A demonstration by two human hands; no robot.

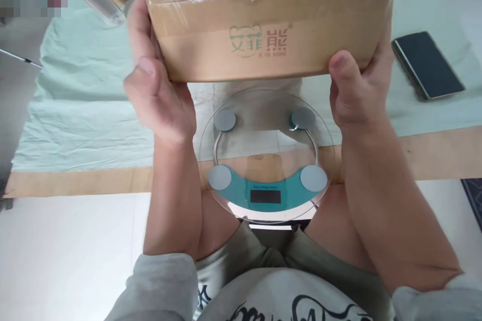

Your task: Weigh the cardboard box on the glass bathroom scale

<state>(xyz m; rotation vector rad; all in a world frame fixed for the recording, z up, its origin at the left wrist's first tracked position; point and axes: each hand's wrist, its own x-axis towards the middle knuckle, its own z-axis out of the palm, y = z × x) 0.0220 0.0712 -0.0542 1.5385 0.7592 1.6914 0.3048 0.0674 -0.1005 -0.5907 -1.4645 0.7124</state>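
1. Held aloft: brown taped cardboard box with green and brown printed logo (pixel 269 15), raised clear of the bench, directly above the scale and not touching it.
2. Left hand (pixel 156 85) clamped on the box's left lower corner, thumb pressed to the near face, remaining fingers hidden behind the side.
3. Right hand (pixel 357 85) gripping the right lower corner likewise, thumb on the near face. Grip at opposite corners judged to keep the load level and balanced between both arms.
4. Below: round clear glass scale with teal crescent panel, dark blank display and four grey discs (pixel 265 155), overhanging the bare wooden edge of the bench (pixel 433 153), display side toward the person, apparently so as to be readable from the seated position.
5. Pale green wrinkled cloth (pixel 86 105) spread over the bench, reaching under the far part of the scale.
6. Black slab-shaped phone (pixel 427 64) lying flat on the cloth, well apart to the right, clear of the box.
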